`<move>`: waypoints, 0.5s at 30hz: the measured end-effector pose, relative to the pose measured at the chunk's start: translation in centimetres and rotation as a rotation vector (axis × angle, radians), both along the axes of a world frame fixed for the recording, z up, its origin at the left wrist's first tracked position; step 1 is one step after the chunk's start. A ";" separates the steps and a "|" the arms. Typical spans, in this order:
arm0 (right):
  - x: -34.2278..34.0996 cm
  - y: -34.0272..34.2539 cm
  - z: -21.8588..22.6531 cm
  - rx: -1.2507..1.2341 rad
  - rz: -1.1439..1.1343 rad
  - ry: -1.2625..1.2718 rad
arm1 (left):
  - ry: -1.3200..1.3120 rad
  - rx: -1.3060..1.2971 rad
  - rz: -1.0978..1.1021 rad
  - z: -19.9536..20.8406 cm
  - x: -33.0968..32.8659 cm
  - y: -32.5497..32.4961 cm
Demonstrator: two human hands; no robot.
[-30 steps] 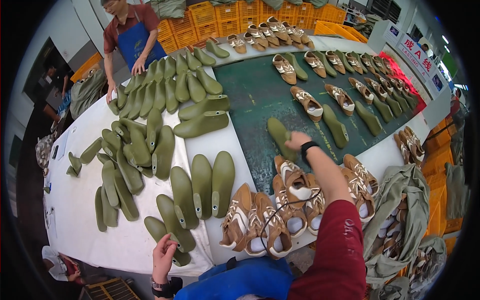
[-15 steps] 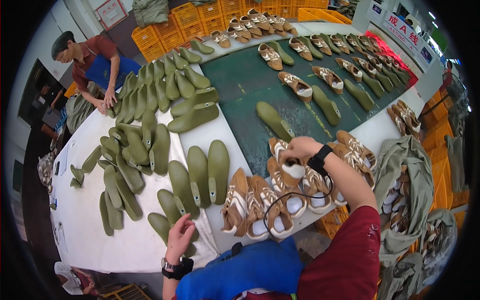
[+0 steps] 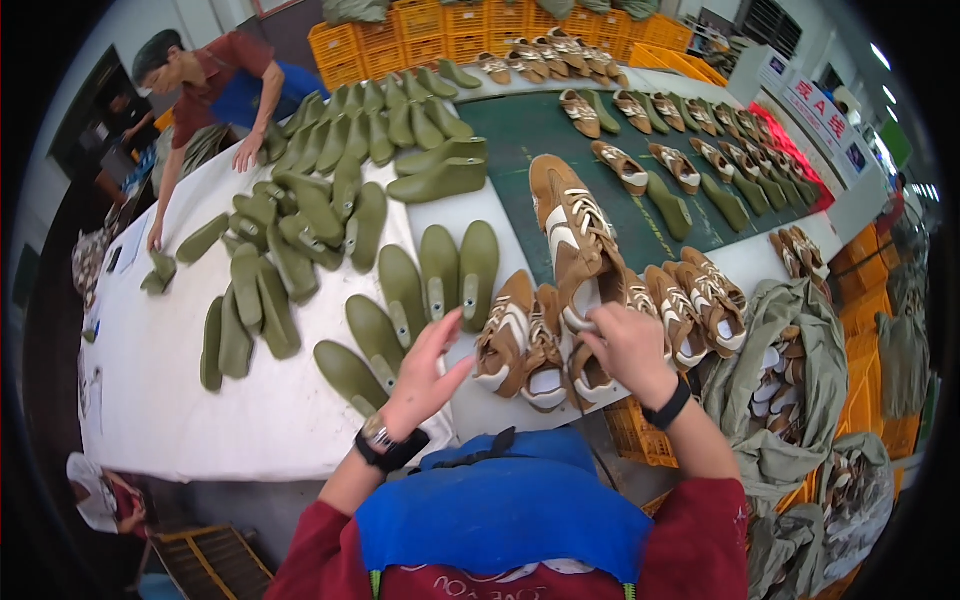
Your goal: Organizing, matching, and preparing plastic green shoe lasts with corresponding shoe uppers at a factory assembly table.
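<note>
1. Brown sneaker: one, raised over the near row of shoes, toe pointing away from you.
2. Your right hand is closed at its heel. Your left hand holds nothing, fingers spread, near the green shoe lasts.
3. Handling (judged): pinch the heel firmly, steady the forefoot with your left, clear neighbouring pairs.
4. Counts: five lasts grouped nearest your left; two lie crosswise beyond. Heaped lasts and near-row shoes overlap; you cannot total them.

Maroon sleeves, blue apron, black wristbands, metallic wristwatch
</note>
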State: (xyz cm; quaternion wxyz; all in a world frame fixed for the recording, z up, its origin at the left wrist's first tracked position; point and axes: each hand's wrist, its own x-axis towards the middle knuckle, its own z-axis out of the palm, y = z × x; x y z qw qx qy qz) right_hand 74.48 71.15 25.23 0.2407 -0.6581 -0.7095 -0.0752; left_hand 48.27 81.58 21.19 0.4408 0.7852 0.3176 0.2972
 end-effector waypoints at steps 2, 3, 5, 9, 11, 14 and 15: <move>-3.6 -1.2 1.2 0.017 0.054 -0.027 | -0.015 0.286 0.050 1.4 2.4 -0.1; -5.0 -1.5 1.2 0.012 0.067 -0.022 | -0.057 0.359 0.067 1.8 3.5 -0.2; -6.7 -2.6 1.4 -0.033 0.155 -0.057 | -0.098 0.428 0.085 2.3 4.8 -0.5; -4.7 -3.7 1.2 -0.063 0.167 0.027 | -0.112 0.185 -0.006 0.1 6.5 -1.1; -0.8 -3.2 1.9 -0.057 0.127 0.186 | -0.241 -0.068 -0.047 -1.6 7.0 -1.2; 5.5 -3.1 6.3 -0.168 -0.068 0.419 | 0.051 0.297 -0.087 -4.3 8.4 -1.2; 8.4 -3.2 7.7 -0.110 -0.096 0.421 | 0.105 0.321 -0.122 -5.2 9.7 -1.5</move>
